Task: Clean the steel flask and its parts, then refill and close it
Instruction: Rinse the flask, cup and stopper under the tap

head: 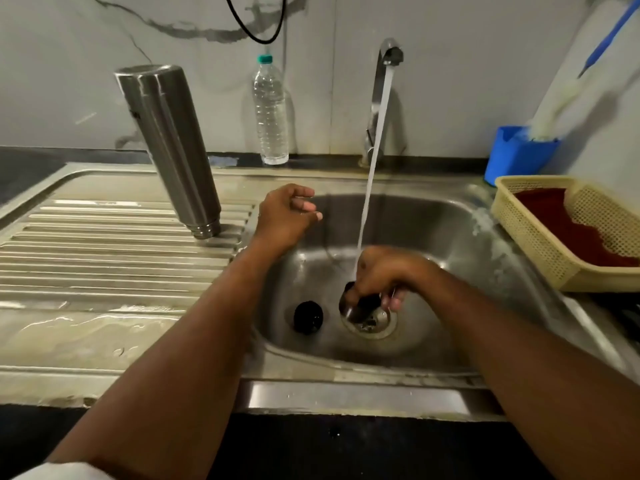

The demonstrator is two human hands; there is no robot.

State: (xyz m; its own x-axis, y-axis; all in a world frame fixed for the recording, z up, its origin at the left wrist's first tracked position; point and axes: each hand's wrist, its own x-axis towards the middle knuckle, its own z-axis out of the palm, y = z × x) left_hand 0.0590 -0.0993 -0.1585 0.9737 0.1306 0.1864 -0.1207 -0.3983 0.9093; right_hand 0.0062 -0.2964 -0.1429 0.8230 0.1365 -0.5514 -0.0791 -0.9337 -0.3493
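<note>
The steel flask body point(168, 147) stands upside down on the ribbed drainboard point(104, 258), left of the sink basin point(450, 237). My right hand point(384, 275) grips the flask's steel cap point(356, 308) with its dark inside, low in the basin over the drain point(372, 322), under the running stream from the tap point(388, 60). A black round stopper point(308, 317) lies on the basin floor left of the drain. My left hand point(287, 216) hovers over the basin's left rim with loosely curled fingers and holds nothing.
A clear plastic water bottle point(270, 112) stands at the back wall beside the tap. At the right are a blue holder point(516, 155) with a bottle brush point(568, 98) and a cream basket point(540, 237) with a red cloth inside.
</note>
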